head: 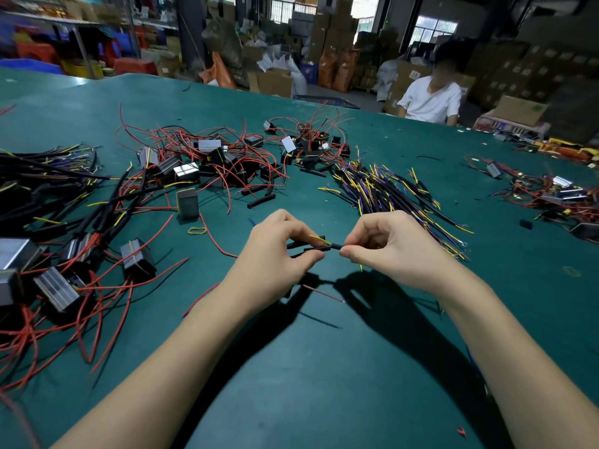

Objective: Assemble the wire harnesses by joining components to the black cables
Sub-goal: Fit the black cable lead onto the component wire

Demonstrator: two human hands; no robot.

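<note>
two hands raised just above green bench (324,367), near centre. left hand (275,254) fingers curled, pinching short black cable (319,247) with thin yellow wire (319,238) sticking out. right hand (382,244) pinches cable's other end between thumb and forefinger. heap of black cables (382,189) behind right hand. boxes with red wires (207,160) piled far left and behind. seated person (432,98) at far edge.
</note>
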